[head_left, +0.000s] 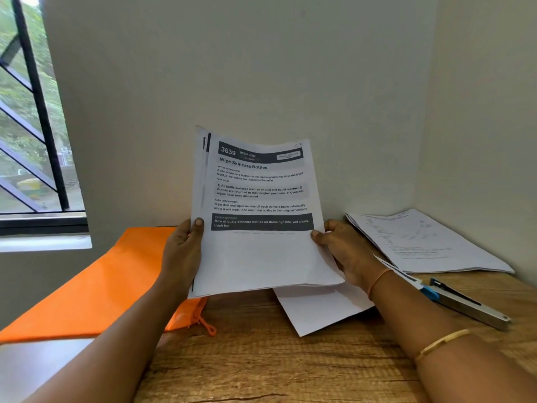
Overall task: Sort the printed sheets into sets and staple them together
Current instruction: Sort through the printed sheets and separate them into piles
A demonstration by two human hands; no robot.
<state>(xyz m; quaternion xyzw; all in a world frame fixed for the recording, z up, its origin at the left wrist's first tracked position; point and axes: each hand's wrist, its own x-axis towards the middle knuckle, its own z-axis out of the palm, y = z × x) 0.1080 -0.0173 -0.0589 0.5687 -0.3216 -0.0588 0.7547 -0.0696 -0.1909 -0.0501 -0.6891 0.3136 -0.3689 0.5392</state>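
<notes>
I hold a stack of printed sheets (261, 251) upright above the wooden table (261, 359). The top sheet is headed "3639 Wipe Skincare Bottles". My left hand (183, 251) grips the stack's left edge, thumb on the front. My right hand (345, 251) grips its right edge, thumb on the front, fingers behind. A loose white sheet (319, 309) lies flat on the table under the held stack. Another pile of printed sheets (421, 242) lies at the back right corner. A metal stapler with a blue part (465, 301) rests on the table to the right of my right wrist.
An orange zip folder (96, 286) lies on the left part of the table, partly over its edge. Walls close the corner behind and to the right. A barred window (32, 112) is at the left.
</notes>
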